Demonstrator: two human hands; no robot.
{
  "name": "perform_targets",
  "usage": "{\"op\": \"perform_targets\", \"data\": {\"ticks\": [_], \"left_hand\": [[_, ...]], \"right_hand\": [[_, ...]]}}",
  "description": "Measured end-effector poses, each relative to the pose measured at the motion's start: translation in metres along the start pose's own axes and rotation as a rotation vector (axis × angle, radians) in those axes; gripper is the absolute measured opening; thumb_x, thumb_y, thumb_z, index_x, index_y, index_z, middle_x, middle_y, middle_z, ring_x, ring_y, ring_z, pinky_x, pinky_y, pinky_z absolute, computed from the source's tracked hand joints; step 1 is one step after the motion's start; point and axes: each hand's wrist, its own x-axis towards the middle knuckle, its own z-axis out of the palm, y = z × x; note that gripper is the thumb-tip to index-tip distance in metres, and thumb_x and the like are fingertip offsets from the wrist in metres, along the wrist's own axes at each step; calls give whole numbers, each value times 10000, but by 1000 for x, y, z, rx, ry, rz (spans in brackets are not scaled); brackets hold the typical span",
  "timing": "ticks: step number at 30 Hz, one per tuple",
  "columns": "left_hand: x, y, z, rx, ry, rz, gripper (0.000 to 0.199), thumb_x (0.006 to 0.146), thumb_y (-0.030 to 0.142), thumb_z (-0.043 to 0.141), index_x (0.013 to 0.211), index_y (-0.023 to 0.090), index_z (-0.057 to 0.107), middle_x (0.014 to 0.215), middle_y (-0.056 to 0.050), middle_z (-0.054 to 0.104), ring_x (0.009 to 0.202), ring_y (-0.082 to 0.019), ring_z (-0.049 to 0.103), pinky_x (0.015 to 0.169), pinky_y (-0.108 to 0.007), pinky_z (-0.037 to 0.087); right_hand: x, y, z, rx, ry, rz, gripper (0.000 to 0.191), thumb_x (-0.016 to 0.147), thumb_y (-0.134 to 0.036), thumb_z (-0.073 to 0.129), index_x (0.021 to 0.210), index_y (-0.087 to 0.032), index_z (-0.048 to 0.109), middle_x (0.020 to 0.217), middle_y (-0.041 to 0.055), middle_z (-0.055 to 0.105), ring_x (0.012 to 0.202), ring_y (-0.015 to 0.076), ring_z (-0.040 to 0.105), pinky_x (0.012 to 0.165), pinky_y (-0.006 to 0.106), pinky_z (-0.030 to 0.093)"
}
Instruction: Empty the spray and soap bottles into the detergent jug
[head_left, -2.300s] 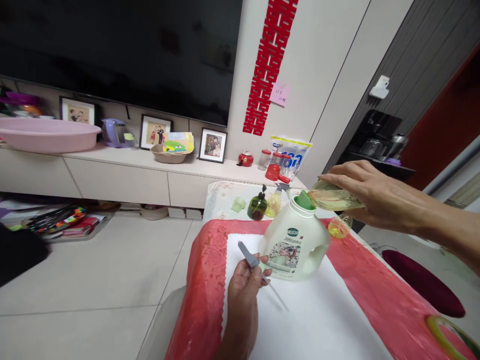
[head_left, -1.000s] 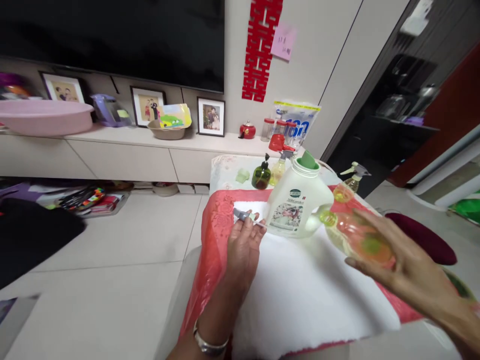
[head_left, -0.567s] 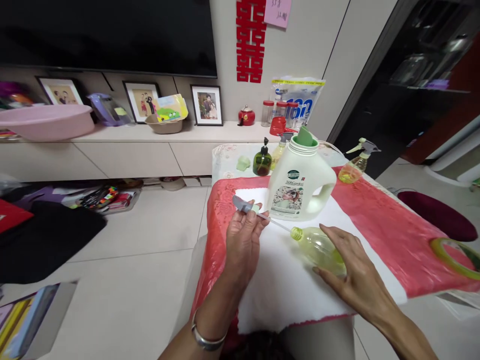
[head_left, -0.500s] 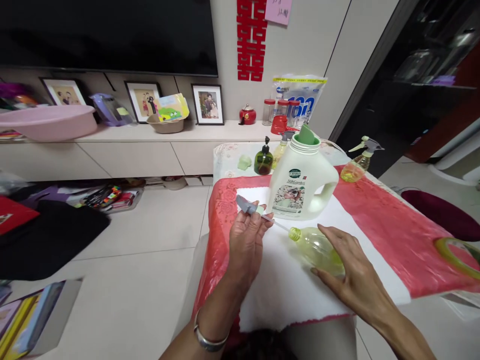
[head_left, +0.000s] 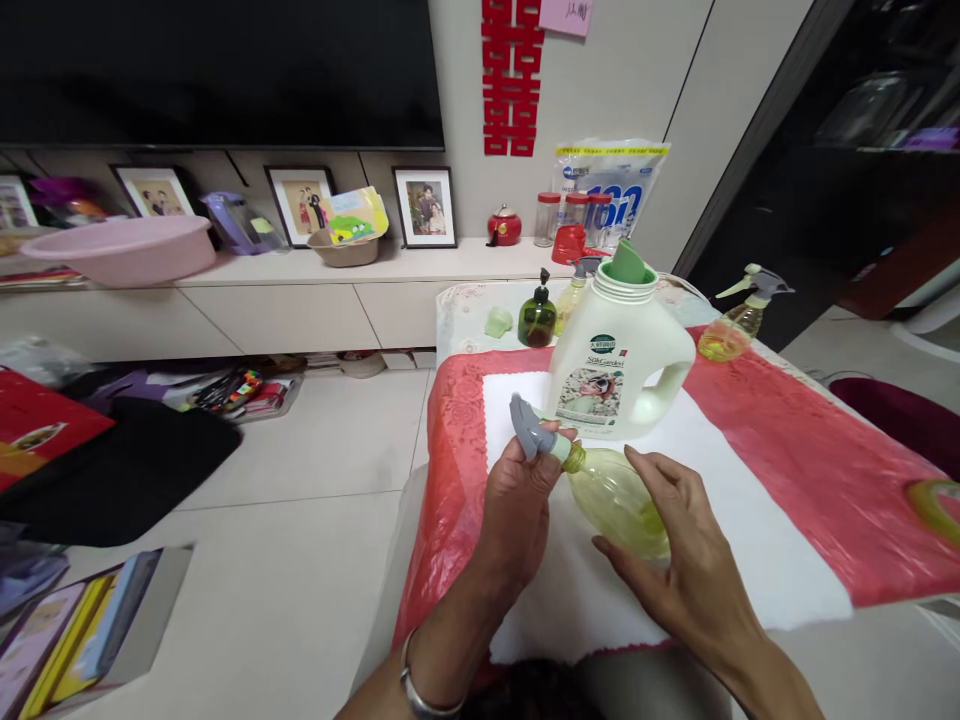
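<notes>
My left hand is closed on a grey spray nozzle with a pale green collar. That collar meets the threaded neck of a clear yellow-green bottle; whether the threads engage I cannot tell. Tilted, with its neck toward the left, the bottle holds some yellow liquid near its base. My right hand grips the bottle's body, thumb below and fingers above. Just behind stands a large white detergent jug, upright, with a green spout in its mouth.
A white cloth covers part of the red table cover. A dark green pump bottle and another spray bottle stand behind the jug's sides. At the right edge lies a tape roll.
My left hand has moved the spray nozzle to the bottle, so its thin tube has gone into the neck and the collar sits against the opening. My right hand still holds the bottle.
</notes>
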Motion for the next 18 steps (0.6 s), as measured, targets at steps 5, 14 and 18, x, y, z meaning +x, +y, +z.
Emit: {"op": "perform_targets", "data": {"ticks": [5,14,18], "left_hand": [[2,-4,-3,-36,5,-23,419,717,329,901,1061,183,711,1051,-31,746,990,-160,681,988,-311,465],[-3,-6,-6,20,-103,14,363,779,365,853,1063,196,704,1062,-51,720,1040,-196,642,1019,-371,433],[-4,-4,-3,22,-112,-2,353,790,358,837,1070,200,693,1075,-56,710,1072,-207,627,1042,-384,416]], "right_hand": [[-4,-3,4,13,27,-15,625,1024,-391,574,1569,-164,369,1388,143,415,1293,248,446,1011,390,475],[-7,0,7,1,40,-19,628,1022,-381,582,1576,-185,359,1392,154,414,1280,270,456,994,440,485],[-10,1,10,-11,67,-4,627,1011,-377,593,1568,-184,379,1391,164,400,1277,274,460,975,442,506]]}}
